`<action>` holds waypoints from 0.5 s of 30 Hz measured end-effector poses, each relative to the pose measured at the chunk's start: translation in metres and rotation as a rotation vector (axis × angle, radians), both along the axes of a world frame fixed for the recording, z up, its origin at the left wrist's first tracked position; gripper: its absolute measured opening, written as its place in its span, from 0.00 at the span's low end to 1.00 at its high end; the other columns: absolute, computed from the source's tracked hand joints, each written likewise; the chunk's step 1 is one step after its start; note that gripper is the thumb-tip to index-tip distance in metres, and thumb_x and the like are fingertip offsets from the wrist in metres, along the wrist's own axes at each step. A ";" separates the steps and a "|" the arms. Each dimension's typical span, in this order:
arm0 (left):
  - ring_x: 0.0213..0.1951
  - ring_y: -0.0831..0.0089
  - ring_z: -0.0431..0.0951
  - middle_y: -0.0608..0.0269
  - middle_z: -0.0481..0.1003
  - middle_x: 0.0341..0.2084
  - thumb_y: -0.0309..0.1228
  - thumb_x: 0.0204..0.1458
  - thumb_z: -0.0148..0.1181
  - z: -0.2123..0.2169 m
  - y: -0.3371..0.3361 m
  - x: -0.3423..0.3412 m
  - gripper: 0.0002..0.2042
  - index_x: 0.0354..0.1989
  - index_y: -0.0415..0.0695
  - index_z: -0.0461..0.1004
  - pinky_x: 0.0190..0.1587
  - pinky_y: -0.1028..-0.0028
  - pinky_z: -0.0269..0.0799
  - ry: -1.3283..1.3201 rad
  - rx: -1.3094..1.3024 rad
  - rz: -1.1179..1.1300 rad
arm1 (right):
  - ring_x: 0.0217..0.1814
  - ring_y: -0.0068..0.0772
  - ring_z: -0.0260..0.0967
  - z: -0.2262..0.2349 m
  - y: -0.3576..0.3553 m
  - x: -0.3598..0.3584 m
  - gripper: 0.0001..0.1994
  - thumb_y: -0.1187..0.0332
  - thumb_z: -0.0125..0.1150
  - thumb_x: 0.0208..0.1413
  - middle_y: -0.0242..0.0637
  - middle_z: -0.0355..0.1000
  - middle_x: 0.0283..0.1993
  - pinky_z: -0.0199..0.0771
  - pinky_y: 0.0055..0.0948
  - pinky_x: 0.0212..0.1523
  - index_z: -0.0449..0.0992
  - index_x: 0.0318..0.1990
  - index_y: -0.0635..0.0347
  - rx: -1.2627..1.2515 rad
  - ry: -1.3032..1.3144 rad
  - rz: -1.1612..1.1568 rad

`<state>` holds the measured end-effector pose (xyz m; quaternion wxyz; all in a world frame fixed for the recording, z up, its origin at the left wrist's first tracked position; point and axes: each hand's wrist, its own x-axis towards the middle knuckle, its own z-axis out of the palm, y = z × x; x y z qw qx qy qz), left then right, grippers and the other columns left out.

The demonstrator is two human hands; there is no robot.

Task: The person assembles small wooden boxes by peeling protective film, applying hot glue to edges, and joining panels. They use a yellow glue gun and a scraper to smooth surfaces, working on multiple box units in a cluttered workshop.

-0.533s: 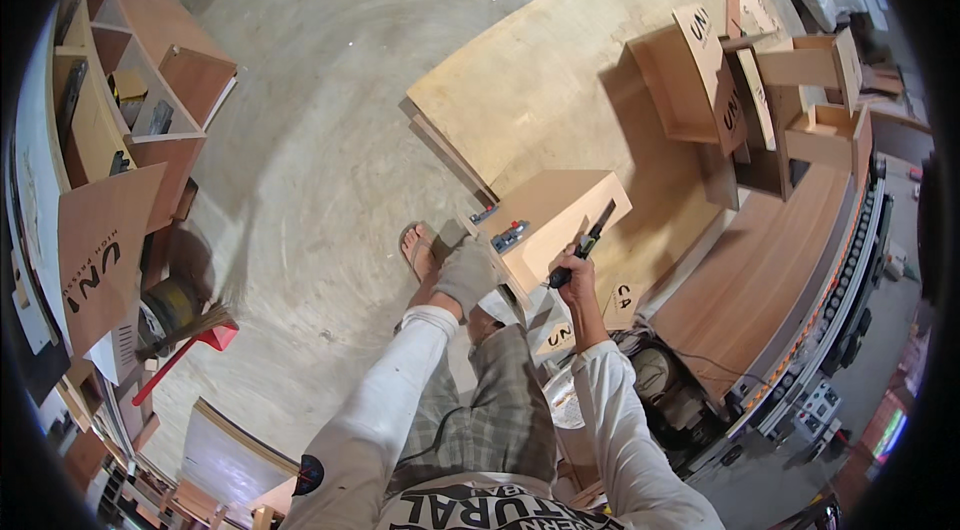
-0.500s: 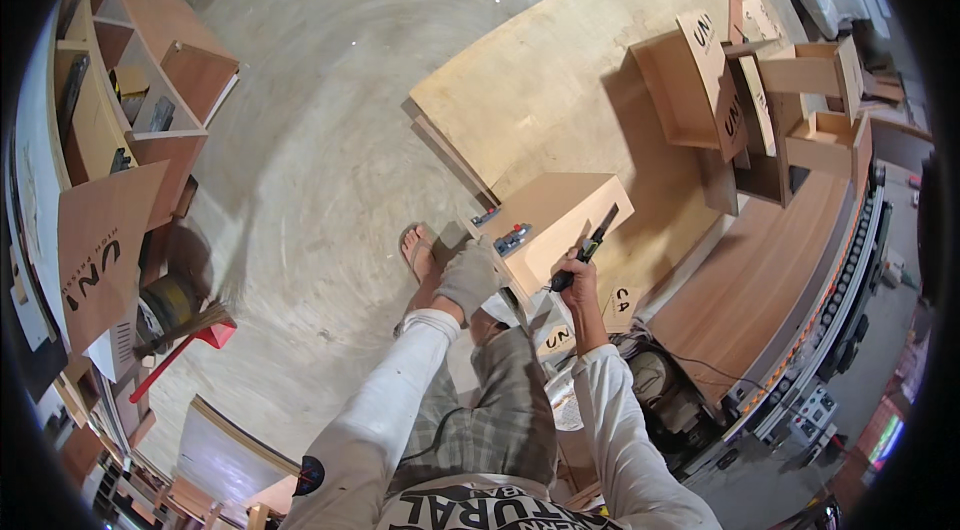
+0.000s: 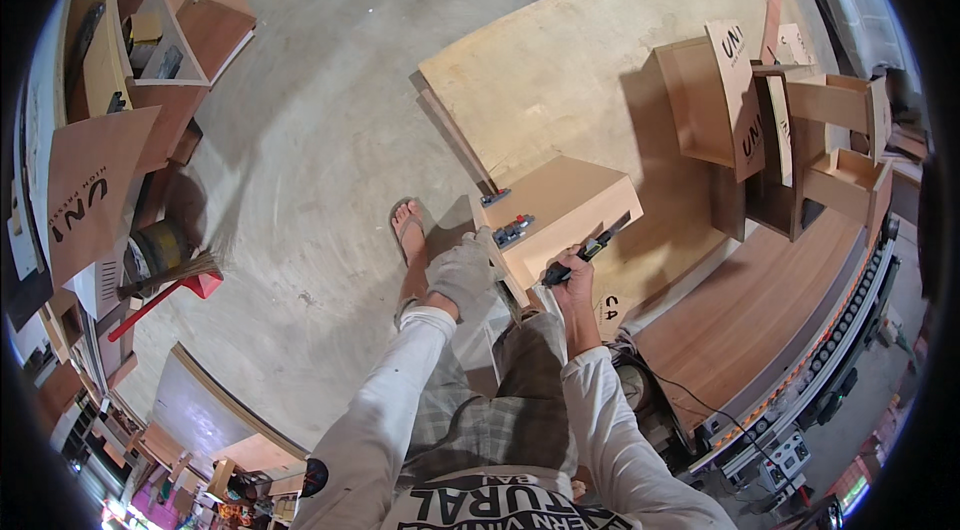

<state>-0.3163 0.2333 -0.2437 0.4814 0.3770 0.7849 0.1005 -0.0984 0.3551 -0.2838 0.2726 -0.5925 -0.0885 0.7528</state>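
In front of me a pale wooden box [image 3: 565,196] sits on the near edge of a large plywood board [image 3: 560,60]. My left hand [image 3: 460,268], in a grey glove, is at the box's near left corner with its fingers closed against the edge. Bare, my right hand [image 3: 572,278] is wrapped round a slim black tool [image 3: 590,250] whose exact kind I cannot make out. The tool's far end lies against the box's near right face. A small grey and red fitting [image 3: 513,230] sits on the box's left side; a similar fitting [image 3: 494,197] is just beyond it.
Open wooden boxes [image 3: 690,100] stand at the right on the board. Beyond them are a cabinet with pulled-out drawers [image 3: 845,175] and a long brown panel [image 3: 740,320]. Shelving [image 3: 205,40] stands at left, above a broom [image 3: 180,275] and red dustpan [image 3: 205,283]. A cable [image 3: 700,400] runs at lower right.
My view has shifted a little. My right hand has moved slightly down and left relative to the box, still holding the black tool. My left hand stays at the box's corner.
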 end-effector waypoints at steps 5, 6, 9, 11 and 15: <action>0.54 0.39 0.78 0.34 0.75 0.54 0.41 0.47 0.74 -0.006 0.005 0.022 0.37 0.65 0.37 0.67 0.54 0.52 0.76 0.009 0.015 0.051 | 0.31 0.30 0.70 0.018 0.019 0.032 0.13 0.85 0.57 0.50 0.33 0.69 0.33 0.73 0.30 0.32 0.71 0.42 0.59 0.005 -0.002 0.255; 0.53 0.40 0.79 0.35 0.75 0.53 0.39 0.48 0.73 -0.005 0.004 0.025 0.35 0.64 0.38 0.68 0.54 0.52 0.77 0.030 0.028 0.047 | 0.32 0.30 0.70 0.027 0.022 0.044 0.13 0.84 0.56 0.51 0.33 0.69 0.34 0.73 0.31 0.33 0.71 0.43 0.60 -0.004 0.084 0.316; 0.54 0.41 0.79 0.37 0.77 0.50 0.35 0.49 0.70 -0.001 -0.001 0.036 0.31 0.62 0.37 0.69 0.55 0.53 0.76 0.082 0.088 0.108 | 0.34 0.30 0.73 0.067 0.013 0.091 0.05 0.75 0.60 0.55 0.34 0.72 0.31 0.75 0.34 0.41 0.74 0.39 0.63 0.254 -0.181 0.852; 0.54 0.40 0.79 0.36 0.78 0.49 0.35 0.49 0.69 0.001 -0.003 0.035 0.30 0.61 0.36 0.68 0.56 0.53 0.76 0.106 0.123 0.139 | 0.34 0.25 0.72 0.119 -0.014 0.137 0.08 0.69 0.66 0.56 0.33 0.77 0.31 0.76 0.33 0.40 0.78 0.38 0.65 0.380 -0.612 1.400; 0.55 0.41 0.78 0.32 0.76 0.52 0.32 0.51 0.66 -0.004 -0.004 0.034 0.33 0.66 0.33 0.64 0.58 0.53 0.75 0.107 0.168 0.232 | 0.40 0.46 0.80 0.225 -0.097 0.211 0.15 0.66 0.76 0.49 0.50 0.80 0.34 0.78 0.40 0.45 0.78 0.39 0.65 0.563 -0.741 1.569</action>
